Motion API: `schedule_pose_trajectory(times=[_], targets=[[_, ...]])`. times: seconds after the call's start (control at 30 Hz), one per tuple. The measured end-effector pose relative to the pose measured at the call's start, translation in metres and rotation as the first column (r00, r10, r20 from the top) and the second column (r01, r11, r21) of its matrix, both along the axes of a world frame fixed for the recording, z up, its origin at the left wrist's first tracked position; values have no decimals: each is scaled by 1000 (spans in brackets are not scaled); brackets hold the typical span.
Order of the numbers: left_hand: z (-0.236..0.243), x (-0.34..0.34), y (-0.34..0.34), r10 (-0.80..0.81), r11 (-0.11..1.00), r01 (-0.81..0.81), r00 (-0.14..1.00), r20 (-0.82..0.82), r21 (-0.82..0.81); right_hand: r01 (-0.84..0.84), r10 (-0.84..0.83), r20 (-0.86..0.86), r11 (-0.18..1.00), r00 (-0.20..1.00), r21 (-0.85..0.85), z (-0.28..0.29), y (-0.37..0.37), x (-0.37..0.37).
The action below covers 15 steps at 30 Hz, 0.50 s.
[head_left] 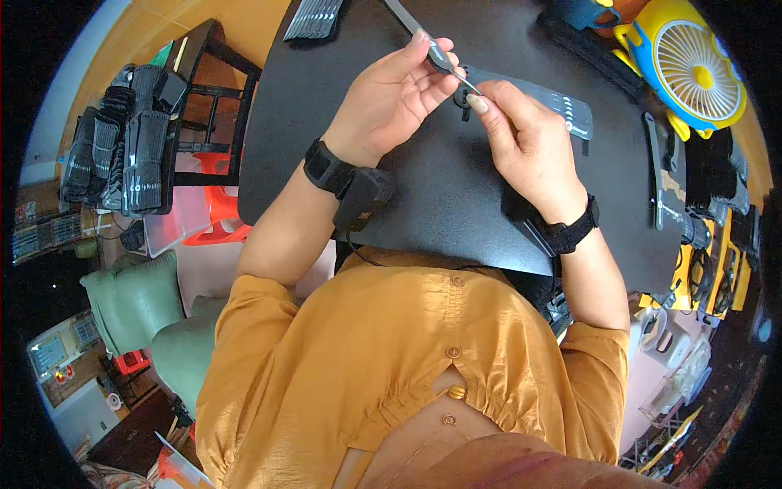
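Observation:
Over the far part of the black table (383,196), my left hand (387,98) pinches a long, dark grey strip (440,59) with a rounded end and pale print. Its other end runs up out of the picture. A thin, silvery, rod-like piece (464,80) sticks out from the strip's rounded end. My right hand (525,134) closes thumb and forefinger on the near end of that piece. Just behind the fingers lies a small black toothed or ribbed thing (463,99), partly hidden. A flat grey packet (578,122) with pale marks lies past my right hand.
A yellow and blue fan (696,69) stands at the far right. Another dark strip (654,167) lies near the right edge. Stacked dark packets (314,18) sit at the far left, with more piles (145,147) on a black stand. A green cushion (134,297) is at the left.

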State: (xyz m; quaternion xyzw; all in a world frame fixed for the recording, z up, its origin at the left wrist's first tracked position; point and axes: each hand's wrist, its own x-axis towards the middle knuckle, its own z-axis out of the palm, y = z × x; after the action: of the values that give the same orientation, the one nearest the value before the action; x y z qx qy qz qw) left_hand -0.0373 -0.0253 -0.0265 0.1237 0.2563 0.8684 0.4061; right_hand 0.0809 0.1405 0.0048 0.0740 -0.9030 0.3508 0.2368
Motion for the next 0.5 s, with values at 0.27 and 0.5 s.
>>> schedule_pose_trajectory(times=[0.27,0.5], targets=[[0,-1,0,-14,1000,14,1000,15,11,21,-21,18,999,1000,29,2,0,0],[3,7,1,85,993,-93,991,-108,-69,54,-60,59,994,996,95,4,-2,2]])
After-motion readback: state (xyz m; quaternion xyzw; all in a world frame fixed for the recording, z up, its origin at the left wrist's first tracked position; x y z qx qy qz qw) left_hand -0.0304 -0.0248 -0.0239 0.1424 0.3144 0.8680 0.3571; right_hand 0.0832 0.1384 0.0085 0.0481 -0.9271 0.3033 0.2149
